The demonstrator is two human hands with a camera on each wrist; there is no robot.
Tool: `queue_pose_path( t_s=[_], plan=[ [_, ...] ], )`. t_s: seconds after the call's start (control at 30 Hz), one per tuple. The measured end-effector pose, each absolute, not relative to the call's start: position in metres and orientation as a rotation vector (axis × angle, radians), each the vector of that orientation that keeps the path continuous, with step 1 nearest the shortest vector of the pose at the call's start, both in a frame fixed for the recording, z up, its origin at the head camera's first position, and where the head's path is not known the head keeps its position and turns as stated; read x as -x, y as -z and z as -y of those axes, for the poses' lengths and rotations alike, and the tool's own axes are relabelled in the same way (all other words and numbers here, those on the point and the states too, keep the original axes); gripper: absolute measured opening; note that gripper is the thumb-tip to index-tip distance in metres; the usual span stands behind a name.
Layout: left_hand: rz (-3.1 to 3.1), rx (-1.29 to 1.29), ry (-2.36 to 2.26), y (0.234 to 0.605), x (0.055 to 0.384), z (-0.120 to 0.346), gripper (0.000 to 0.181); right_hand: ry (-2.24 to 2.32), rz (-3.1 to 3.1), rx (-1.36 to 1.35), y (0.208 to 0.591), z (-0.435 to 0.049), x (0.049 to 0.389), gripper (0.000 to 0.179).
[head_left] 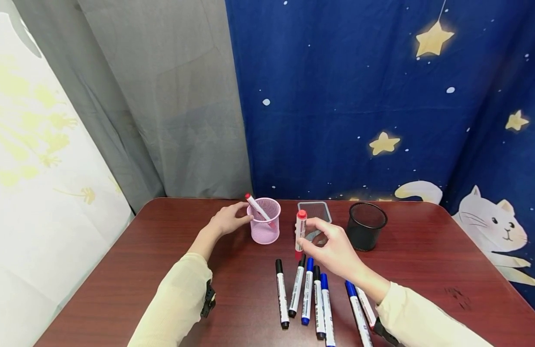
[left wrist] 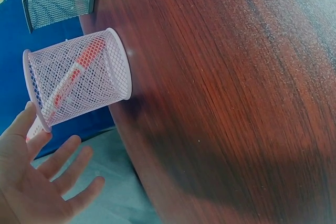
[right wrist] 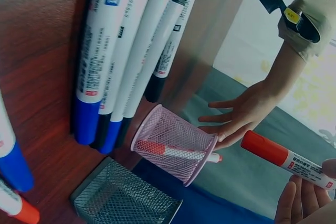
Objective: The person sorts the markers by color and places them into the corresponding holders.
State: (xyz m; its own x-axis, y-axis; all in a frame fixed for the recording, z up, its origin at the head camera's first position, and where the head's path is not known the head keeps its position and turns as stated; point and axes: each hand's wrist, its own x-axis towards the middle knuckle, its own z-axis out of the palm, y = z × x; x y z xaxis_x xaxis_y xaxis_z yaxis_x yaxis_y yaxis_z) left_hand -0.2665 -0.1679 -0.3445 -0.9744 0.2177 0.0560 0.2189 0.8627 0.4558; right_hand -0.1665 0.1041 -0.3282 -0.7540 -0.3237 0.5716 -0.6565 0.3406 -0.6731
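Red marker [head_left: 300,232] stands nearly upright in the head view, to the right of the pink mesh cup [head_left: 265,235] and apart from it, pinched between the thumb and fingers of the right hand [head_left: 336,246]. At the cup's left side, the left hand [head_left: 227,220] holds its rim. Inside the cup, 1 leaning marker [head_left: 259,208] pokes above the rim. On the person's side of the cup, 7 loose markers [head_left: 307,291] lie to its right; a sleeve or forearm brushing them could set some rolling.

From the left wrist, only the thumb and 1 finger appear to pinch the cup's rim, while 3 fingers spread away from it. So light a hold could let the cup tip or slide if something knocked it.

From the right wrist, the gripped marker's red cap points out past the fingertips, clear of the cup. Brought over the cup at a slant, it could snag the rim or jam against the leaning marker, which crosses the opening.
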Motion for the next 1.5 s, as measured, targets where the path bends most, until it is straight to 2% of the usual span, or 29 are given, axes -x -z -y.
queue_pose_path(
  t_s=[0.37,0.73,1.23,1.5],
  plan=[
    [3.031,0.341,0.754,0.345,0.266,0.168,0.05,-1.404,2.24,-0.827,0.318,-0.087,0.178,0.023],
    [3.027,0.344,0.745,0.345,0.265,0.168,0.049,-1.434,2.243,-0.714,0.284,-0.066,0.168,0.022],
    [3.012,0.358,0.753,0.345,0.263,0.168,0.049,-1.516,2.166,-0.694,0.288,-0.048,0.189,0.021],
    [3.006,0.374,0.767,0.346,0.266,0.167,0.049,-1.495,2.125,-0.691,0.315,-0.042,0.226,0.02]
  ],
)
